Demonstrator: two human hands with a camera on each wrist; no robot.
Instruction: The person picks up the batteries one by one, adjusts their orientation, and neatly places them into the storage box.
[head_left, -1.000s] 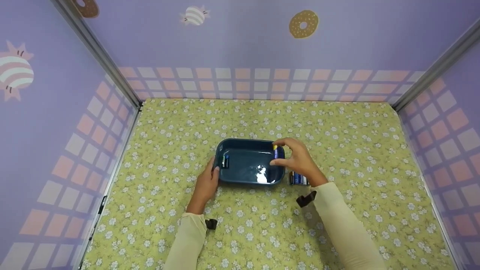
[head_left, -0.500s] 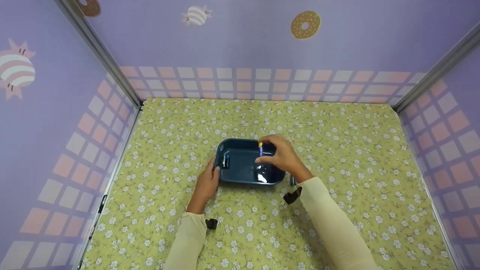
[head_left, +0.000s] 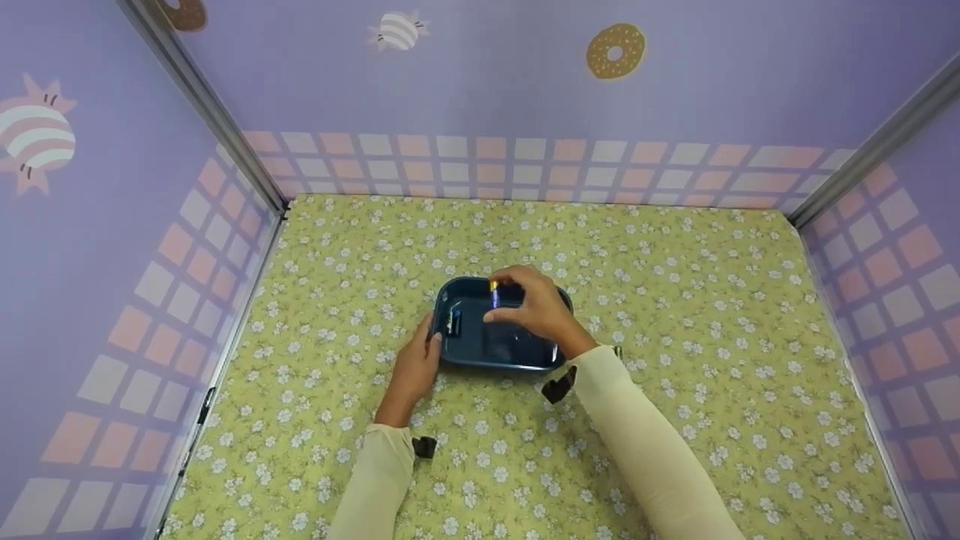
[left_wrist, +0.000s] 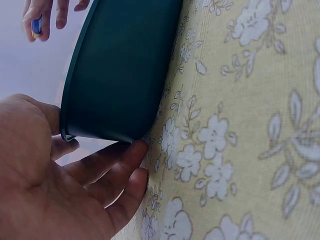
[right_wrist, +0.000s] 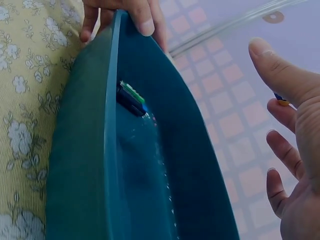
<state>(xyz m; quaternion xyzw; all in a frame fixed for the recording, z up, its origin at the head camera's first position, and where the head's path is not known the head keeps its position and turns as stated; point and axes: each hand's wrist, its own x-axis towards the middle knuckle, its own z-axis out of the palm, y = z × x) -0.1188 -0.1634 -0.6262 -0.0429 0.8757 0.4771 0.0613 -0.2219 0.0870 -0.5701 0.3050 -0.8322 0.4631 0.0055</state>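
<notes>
A dark teal tray [head_left: 476,345] lies on the flowered cloth. My left hand [head_left: 415,367] grips its left end, thumb over the rim and the other fingers [left_wrist: 122,162] against the outer wall. Above the tray's middle, my right hand [head_left: 538,306] pinches a blue battery [head_left: 494,295] with a gold end between thumb and fingers, held upright. Only its tip peeks out behind the thumb in the right wrist view. Inside the tray at the left end lies a dark, green-striped battery [right_wrist: 132,97].
A small bit of another battery [head_left: 617,350] shows beside the right sleeve, which hides what else lies there. Purple walls [head_left: 495,90] with pink and white squares enclose the cloth [head_left: 360,247] at the back and sides.
My right hand has carried the blue battery leftward from the tray's right end to over its middle. The right sleeve now covers the batteries beside the tray. The left hand keeps its place.
</notes>
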